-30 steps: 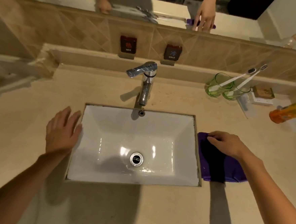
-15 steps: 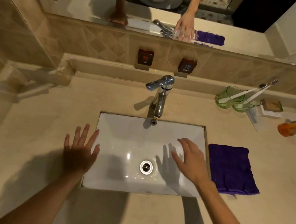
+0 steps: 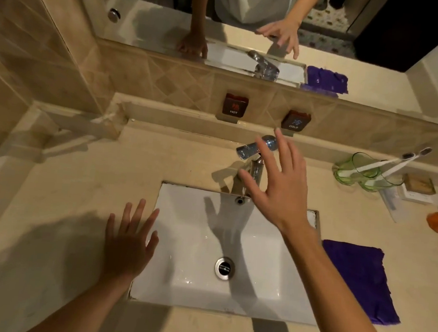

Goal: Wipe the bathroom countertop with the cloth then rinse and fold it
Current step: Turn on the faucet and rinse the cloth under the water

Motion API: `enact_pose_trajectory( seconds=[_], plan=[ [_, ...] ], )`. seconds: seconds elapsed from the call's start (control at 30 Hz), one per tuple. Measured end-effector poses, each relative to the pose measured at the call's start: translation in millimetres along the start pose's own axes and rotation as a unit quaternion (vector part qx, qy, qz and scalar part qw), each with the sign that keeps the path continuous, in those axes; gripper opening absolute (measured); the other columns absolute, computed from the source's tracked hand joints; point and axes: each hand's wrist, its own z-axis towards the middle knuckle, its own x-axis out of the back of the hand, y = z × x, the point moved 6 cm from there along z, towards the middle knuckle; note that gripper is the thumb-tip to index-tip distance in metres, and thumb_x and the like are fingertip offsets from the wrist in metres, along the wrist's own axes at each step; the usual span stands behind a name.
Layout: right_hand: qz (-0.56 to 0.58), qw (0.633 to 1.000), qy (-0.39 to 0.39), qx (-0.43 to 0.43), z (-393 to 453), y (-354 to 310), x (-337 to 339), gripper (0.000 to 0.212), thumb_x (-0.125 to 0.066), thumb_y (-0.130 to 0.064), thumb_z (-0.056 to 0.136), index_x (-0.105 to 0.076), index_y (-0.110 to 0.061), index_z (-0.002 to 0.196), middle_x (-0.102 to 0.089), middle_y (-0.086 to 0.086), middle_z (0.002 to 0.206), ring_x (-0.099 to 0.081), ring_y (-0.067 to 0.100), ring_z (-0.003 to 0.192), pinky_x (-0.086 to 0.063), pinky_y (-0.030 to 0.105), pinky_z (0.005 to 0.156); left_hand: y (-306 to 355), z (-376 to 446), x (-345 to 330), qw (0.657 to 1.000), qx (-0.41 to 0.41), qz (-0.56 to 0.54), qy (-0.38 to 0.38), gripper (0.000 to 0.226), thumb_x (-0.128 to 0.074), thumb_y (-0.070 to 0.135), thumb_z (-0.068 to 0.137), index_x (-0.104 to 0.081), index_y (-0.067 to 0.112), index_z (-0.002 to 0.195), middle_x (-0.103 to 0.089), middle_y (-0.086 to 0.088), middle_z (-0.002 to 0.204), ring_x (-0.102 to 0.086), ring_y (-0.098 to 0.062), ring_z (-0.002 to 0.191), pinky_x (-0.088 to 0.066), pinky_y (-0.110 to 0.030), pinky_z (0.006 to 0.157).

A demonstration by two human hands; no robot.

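Low in the frame, left of centre, the left hand (image 3: 127,245) lies flat with fingers spread on the beige surface (image 3: 62,206), its fingertips at the left rim of the white sink (image 3: 191,288); its grip is open and empty. At lower right the purple cloth (image 3: 358,276) lies flat on the surface just beside the sink's right rim, untouched by either hand. Further up, near the centre, the right hand (image 3: 281,188) is raised with fingers splayed in front of the chrome faucet (image 3: 250,152), holding nothing; contact with the faucet cannot be told. At far right stand green glasses (image 3: 357,170) with toothbrushes (image 3: 394,162).
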Motion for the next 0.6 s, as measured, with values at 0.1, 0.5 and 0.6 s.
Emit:
enact_pose_trajectory(
  seconds=[0.1, 0.5, 0.6],
  plan=[
    [-0.027, 0.997, -0.066, -0.021, 33, -2, -10, 0.067, -0.037, -0.076, 0.094, -0.025, -0.051, 0.155, -0.003, 0.004, 0.171, 0.000, 0.037, 0.156, -0.011, 0.057, 0.124, 0, 0, 1, 1.000, -0.004, 0.001, 0.011, 0.057, -0.038, 0.044, 0.096, -0.045, 0.032, 0.152, -0.032, -0.006, 0.165, -0.031, -0.035, 0.152, -0.021, -0.061, 0.118],
    [-0.071, 0.995, -0.065, -0.018, 42, -10, -44, 0.050, -0.017, -0.060, 0.105, -0.042, -0.050, 0.147, -0.020, 0.028, 0.163, -0.010, 0.053, 0.149, -0.022, 0.065, 0.117, 0, 0, 1, 1.000, 0.003, -0.014, 0.020, 0.058, -0.037, 0.047, 0.096, -0.045, 0.032, 0.151, -0.029, -0.003, 0.166, -0.029, -0.031, 0.153, -0.019, -0.060, 0.121],
    [-0.086, 0.992, -0.094, -0.008, 43, -11, -44, 0.057, -0.009, -0.062, 0.103, -0.039, -0.048, 0.149, -0.022, 0.031, 0.161, -0.010, 0.056, 0.148, -0.020, 0.067, 0.118, 0, 0, 1, 1.000, 0.004, -0.013, 0.024, 0.059, -0.038, 0.047, 0.095, -0.045, 0.032, 0.151, -0.029, -0.004, 0.166, -0.029, -0.032, 0.153, -0.019, -0.060, 0.121]
  ],
)
